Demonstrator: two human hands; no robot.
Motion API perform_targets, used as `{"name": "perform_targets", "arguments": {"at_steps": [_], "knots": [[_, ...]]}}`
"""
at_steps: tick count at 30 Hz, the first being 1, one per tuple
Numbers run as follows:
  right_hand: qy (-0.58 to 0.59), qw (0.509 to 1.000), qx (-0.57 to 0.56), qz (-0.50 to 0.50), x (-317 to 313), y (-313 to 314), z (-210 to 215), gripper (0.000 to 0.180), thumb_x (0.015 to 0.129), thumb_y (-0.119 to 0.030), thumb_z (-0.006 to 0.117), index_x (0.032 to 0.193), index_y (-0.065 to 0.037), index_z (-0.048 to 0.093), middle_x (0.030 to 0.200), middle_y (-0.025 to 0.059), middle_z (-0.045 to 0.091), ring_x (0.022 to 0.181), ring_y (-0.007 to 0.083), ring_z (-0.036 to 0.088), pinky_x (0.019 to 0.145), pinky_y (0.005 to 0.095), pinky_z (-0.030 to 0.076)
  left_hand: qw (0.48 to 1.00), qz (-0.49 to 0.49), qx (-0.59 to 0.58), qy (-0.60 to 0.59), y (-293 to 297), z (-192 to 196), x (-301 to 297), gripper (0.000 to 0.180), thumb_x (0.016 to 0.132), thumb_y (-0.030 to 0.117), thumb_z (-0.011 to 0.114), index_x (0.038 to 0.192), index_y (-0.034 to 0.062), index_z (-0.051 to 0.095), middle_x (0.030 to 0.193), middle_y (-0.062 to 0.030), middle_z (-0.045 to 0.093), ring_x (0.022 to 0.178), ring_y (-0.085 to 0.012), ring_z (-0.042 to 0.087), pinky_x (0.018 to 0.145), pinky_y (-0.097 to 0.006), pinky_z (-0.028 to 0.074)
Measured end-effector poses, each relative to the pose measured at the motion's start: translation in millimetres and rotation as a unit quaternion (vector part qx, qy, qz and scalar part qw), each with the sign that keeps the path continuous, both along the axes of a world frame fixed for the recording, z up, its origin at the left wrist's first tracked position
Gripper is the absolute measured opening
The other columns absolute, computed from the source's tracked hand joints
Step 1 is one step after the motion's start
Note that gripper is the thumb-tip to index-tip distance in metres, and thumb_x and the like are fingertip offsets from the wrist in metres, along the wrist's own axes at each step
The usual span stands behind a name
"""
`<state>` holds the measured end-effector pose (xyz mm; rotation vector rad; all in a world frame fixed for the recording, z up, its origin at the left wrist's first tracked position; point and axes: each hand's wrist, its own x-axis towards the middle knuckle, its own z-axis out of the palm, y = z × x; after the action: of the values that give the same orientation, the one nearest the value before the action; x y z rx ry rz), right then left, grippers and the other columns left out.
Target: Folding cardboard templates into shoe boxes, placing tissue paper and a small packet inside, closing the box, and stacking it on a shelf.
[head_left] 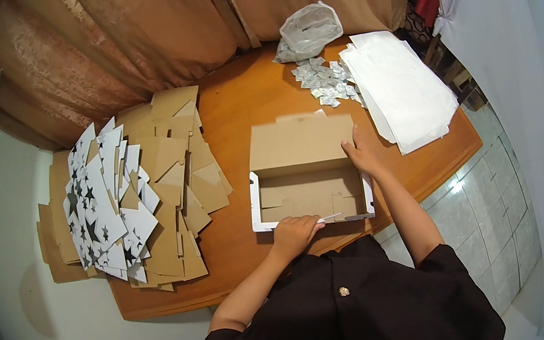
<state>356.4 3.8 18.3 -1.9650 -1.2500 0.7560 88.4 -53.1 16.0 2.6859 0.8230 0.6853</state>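
Observation:
An open cardboard box [309, 196] with a white outside and a brown inside sits on the wooden table [241, 107], its lid flap laid back away from me. My left hand [294, 231] presses down on the box's near wall, fingers curled over the edge. My right hand [362, 154] grips the box's right wall near the lid hinge. Nothing lies inside the box.
A heap of flat box blanks [131, 191], brown and white with black stars, covers the table's left. White paper sheets [400, 87] lie at the right, several small silver sachets [325, 81] and a plastic bag [309, 29] at the back. Brown curtains hang behind; tiled floor lies right.

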Motion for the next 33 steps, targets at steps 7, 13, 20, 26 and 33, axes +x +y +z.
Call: {"name": "perform_targets", "arguments": {"at_steps": [7,13,20,26,33], "knots": [[-0.003,0.995,0.102,0.005,-1.5,-11.6,-6.0,0.057,0.089,-0.039,0.049,0.134,-0.004,0.041,0.134,0.0297,0.037,0.126,0.0408,0.036,0.104,0.0414,0.029,0.997,0.081,-0.007,0.016,-4.0,3.7,9.4,0.021,0.082,0.032,0.063,0.081,0.0109,0.064,0.068,-0.0037,0.063,0.056,-0.0224,0.06,0.052,-0.032,0.046],[-0.085,0.97,0.182,0.134,-17.0,-70.8,19.9,0.039,0.085,-0.03,0.058,0.115,-0.005,0.058,0.131,0.0227,0.044,0.12,0.0375,0.043,0.098,0.0434,0.034,0.99,0.136,-0.039,-0.018,10.5,10.3,20.1,0.019,0.082,0.027,0.062,0.089,0.009,0.063,0.082,-0.0078,0.065,0.075,-0.0256,0.061,0.068,-0.036,0.046],[-0.222,0.896,0.321,0.21,4.6,-63.9,-8.5,0.015,0.078,-0.021,0.063,0.073,-0.008,0.06,0.109,0.0099,0.061,0.097,0.0311,0.055,0.083,0.0417,0.042,0.964,0.254,0.073,-0.026,9.3,31.0,-34.8,0.024,0.076,0.023,0.063,0.095,0.0086,0.063,0.092,-0.0115,0.062,0.109,-0.0295,0.051,0.092,-0.05,0.035],[-0.155,0.931,0.219,0.248,-0.1,-46.8,-9.1,0.022,0.075,-0.013,0.063,0.096,-0.008,0.06,0.102,0.0078,0.061,0.095,0.0308,0.053,0.083,0.0384,0.043,0.96,0.271,0.038,-0.053,16.2,-28.0,-59.2,0.012,0.075,0.015,0.059,0.073,0.0048,0.064,0.079,-0.0133,0.063,0.096,-0.0313,0.059,0.087,-0.049,0.042],[-0.076,0.969,0.129,0.197,-0.1,-32.1,-11.4,0.063,0.077,-0.008,0.058,0.136,-0.011,0.035,0.135,0.0236,0.029,0.11,0.0391,0.044,0.095,0.0421,0.039,0.956,0.291,0.003,-0.034,27.2,3.8,-35.9,0.021,0.08,0.011,0.052,0.066,0.0015,0.064,0.073,-0.0143,0.064,0.093,-0.0315,0.062,0.088,-0.049,0.044]]}}
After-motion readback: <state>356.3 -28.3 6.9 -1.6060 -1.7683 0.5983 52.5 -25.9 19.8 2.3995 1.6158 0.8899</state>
